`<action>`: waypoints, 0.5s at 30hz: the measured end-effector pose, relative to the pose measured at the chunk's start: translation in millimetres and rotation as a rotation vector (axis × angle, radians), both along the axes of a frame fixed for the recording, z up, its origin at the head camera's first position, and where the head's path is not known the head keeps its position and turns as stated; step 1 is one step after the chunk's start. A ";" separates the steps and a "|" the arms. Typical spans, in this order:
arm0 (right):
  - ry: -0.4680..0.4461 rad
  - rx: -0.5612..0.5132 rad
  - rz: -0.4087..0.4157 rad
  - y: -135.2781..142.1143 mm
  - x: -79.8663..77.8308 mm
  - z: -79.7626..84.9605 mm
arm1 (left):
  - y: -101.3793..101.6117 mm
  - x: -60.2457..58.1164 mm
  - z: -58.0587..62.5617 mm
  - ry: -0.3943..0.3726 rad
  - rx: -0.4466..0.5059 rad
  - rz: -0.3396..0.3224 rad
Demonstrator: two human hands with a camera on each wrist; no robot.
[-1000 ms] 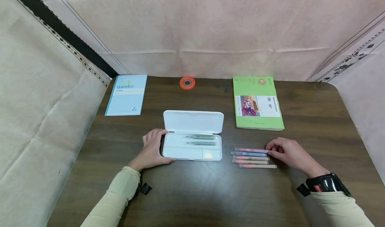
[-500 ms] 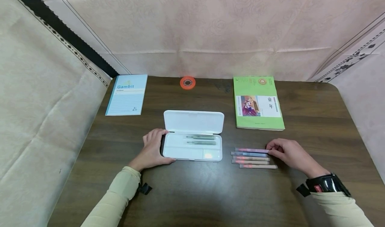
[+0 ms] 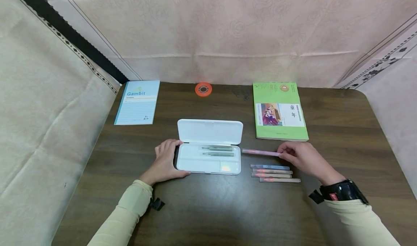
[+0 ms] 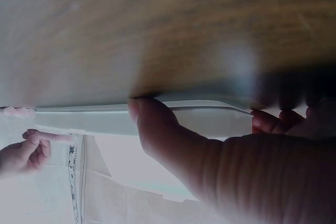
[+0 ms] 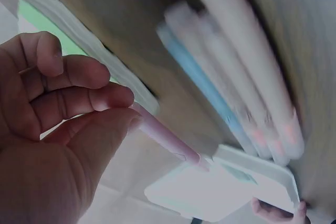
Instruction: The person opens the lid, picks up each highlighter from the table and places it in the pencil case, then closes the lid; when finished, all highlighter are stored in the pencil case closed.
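Observation:
A white pencil case (image 3: 198, 165) lies with its lid raised, two slim greenish pens (image 3: 218, 154) and a small pale block (image 3: 225, 166) inside. My left hand (image 3: 166, 161) grips its left end, thumb along the front side and fingers behind, as the left wrist view also shows. Between thumb and fingertips my right hand (image 3: 303, 159) pinches a pinkish-purple marker (image 3: 260, 152) by one end. The marker's other end points left, close to the case's right edge. Below it lie a blue marker (image 3: 269, 167) and several pale markers (image 3: 279, 180) in a row.
A green book (image 3: 281, 133) lies at the back right, behind my right hand. At the back left is a light blue notebook (image 3: 137, 108). An orange-red disc (image 3: 203, 89) rests near the table's far edge, with a cloth wall behind.
My right hand has lifted the pinkish-purple marker from the top of the row and moved it up and left toward the case. The left hand has stayed in place.

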State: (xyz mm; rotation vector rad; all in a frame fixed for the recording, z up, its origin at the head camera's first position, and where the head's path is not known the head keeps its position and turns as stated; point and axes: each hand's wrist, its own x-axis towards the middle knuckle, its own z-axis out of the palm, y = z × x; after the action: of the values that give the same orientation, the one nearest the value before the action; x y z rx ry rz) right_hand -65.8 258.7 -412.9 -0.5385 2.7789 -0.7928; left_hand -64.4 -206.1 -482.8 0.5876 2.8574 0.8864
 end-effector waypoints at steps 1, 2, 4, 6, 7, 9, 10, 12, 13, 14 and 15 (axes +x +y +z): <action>-0.003 -0.005 0.007 -4.6 -1.8 0.4 | 0.1 0.0 0.1 -0.001 0.001 0.000; -0.007 -0.010 0.012 -9.4 -3.6 0.7 | 0.2 0.0 0.3 -0.003 0.001 0.000; -0.018 -0.021 0.024 -19.9 -7.0 1.1 | 0.3 0.1 0.7 -0.004 0.002 0.000; -0.036 -0.026 0.038 -31.0 -10.4 1.9 | 0.3 0.1 0.9 -0.004 -0.001 0.001; -0.042 -0.025 0.044 -36.9 -12.0 2.0 | 0.3 0.1 1.0 -0.003 -0.003 0.001; -0.058 -0.023 0.055 -48.3 -15.0 1.7 | 0.2 0.2 1.1 -0.004 -0.004 0.003; -0.062 -0.020 0.061 -53.9 -16.2 1.5 | 0.1 0.3 1.2 -0.003 -0.004 0.003; -0.060 -0.014 0.074 -64.6 -18.2 1.1 | 0.0 0.4 1.2 -0.003 -0.005 0.003; -0.056 -0.010 0.080 -69.4 -18.8 0.6 | 0.1 0.5 1.2 -0.004 -0.004 0.002; -0.054 -0.008 0.085 -73.9 -19.2 0.5 | 0.0 0.6 1.2 -0.004 -0.003 0.001; -0.049 -0.007 0.090 -78.3 -19.4 0.4 | 0.0 0.6 1.2 -0.004 -0.004 0.001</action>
State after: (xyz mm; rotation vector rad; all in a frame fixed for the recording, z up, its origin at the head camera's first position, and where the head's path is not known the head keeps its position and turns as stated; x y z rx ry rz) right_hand -85.2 180.4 -412.5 -0.6323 2.6878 -0.7855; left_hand -63.8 -206.1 -481.6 0.5837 2.8553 0.8809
